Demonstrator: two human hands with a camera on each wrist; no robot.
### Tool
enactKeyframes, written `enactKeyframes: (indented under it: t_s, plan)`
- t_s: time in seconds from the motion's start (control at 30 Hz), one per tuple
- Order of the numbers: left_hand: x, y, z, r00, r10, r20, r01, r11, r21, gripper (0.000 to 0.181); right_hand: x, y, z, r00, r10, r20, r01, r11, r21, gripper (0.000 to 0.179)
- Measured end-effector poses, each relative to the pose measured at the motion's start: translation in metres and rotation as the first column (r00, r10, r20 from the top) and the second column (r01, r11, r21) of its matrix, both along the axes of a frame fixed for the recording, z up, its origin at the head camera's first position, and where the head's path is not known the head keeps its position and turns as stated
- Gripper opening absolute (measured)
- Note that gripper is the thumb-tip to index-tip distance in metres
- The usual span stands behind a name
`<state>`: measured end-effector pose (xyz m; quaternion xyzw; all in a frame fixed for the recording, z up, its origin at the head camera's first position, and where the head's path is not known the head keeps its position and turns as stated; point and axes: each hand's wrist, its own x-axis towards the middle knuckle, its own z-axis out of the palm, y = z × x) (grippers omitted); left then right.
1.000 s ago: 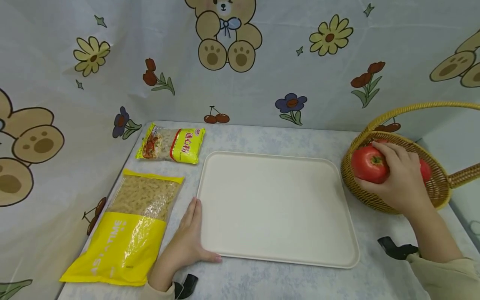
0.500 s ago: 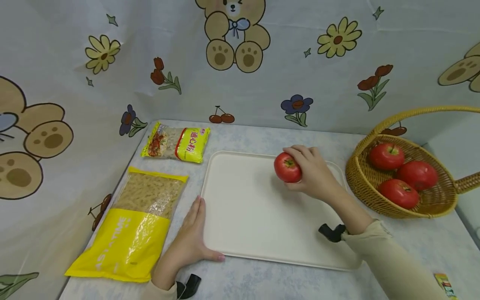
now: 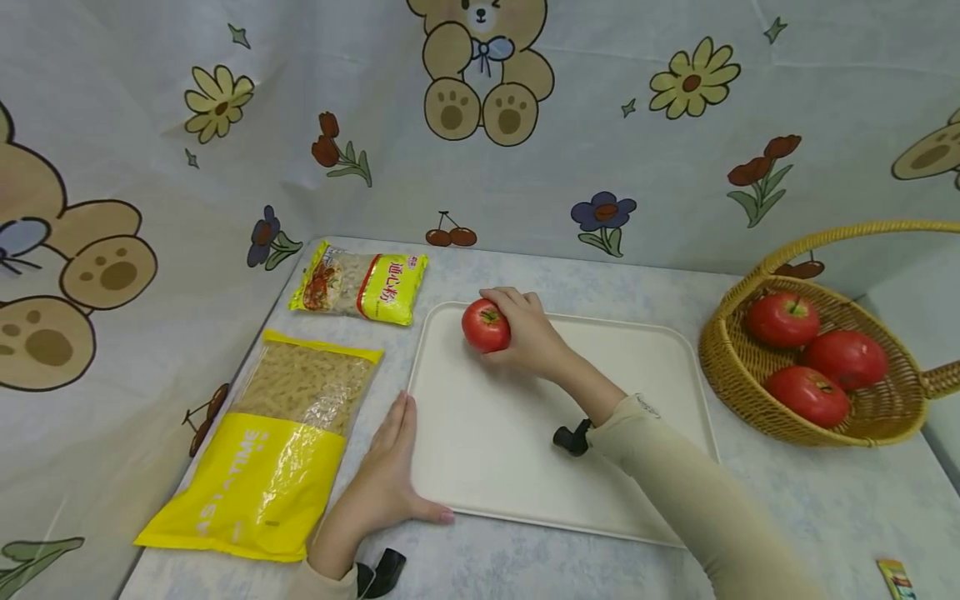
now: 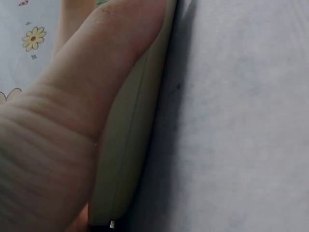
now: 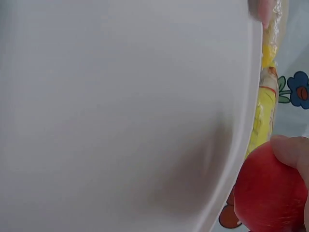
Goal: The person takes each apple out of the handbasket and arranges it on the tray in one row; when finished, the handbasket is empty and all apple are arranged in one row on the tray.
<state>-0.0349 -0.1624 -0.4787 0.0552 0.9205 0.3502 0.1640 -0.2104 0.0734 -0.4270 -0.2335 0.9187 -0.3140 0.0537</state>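
Observation:
A red apple (image 3: pixel 486 326) is gripped by my right hand (image 3: pixel 525 335) above the back left corner of the white tray (image 3: pixel 517 467). In the right wrist view the apple (image 5: pixel 270 191) shows near the tray's rim, with fingers curled against it; a shadow falls on the tray below. My left hand (image 3: pixel 386 471) rests at the tray's front left corner, fingers straight along the left edge and thumb along the front edge. The left wrist view shows this hand (image 4: pixel 77 96) against the tray's side (image 4: pixel 128 140).
A wicker basket (image 3: pixel 723 379) with several apples (image 3: pixel 808 396) stands at the right. Left of the tray lie a large yellow pasta bag (image 3: pixel 258 458) and a smaller pasta packet (image 3: pixel 360 283). A small colourful packet (image 3: pixel 896 579) lies front right. A patterned cloth (image 3: pixel 525 192) hangs behind.
My right hand has lifted an apple out of the basket and carried it left across the tray to the back left corner. The left hand has stayed at the tray. The view has shifted slightly.

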Motion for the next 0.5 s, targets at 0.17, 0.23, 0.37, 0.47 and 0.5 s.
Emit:
enactKeyframes:
  t_s: [0.17, 0.23, 0.37, 0.47, 0.5]
  plan:
    - [0.0, 0.001, -0.001, 1.0, 0.007, 0.011, -0.008, 1.0, 0.013, 0.166, -0.006, -0.022, -0.009, 0.999, -0.031, 0.024, 0.032, 0.999, -0.031, 0.091]
    - [0.0, 0.002, -0.001, 1.0, 0.01, 0.014, -0.01, 1.0, 0.02, 0.165, -0.007, -0.029, -0.011, 0.999, -0.043, 0.032, 0.044, 0.998, -0.041, 0.092]
    - [0.0, 0.002, -0.001, 1.0, 0.007, 0.014, -0.008, 1.0, 0.017, 0.166, -0.008, -0.04, -0.011, 0.999, -0.036, 0.026, 0.036, 0.999, -0.012, 0.092]
    - [0.0, 0.001, -0.001, 1.0, 0.007, 0.014, -0.007, 1.0, 0.016, 0.165, -0.009, -0.046, -0.011, 0.999, -0.029, 0.032, 0.029, 0.999, 0.02, 0.093]
    - [0.0, 0.001, -0.001, 1.0, 0.007, 0.012, -0.007, 1.0, 0.017, 0.165, -0.009, -0.047, -0.012, 0.999, -0.03, 0.037, 0.029, 0.999, 0.028, 0.093]
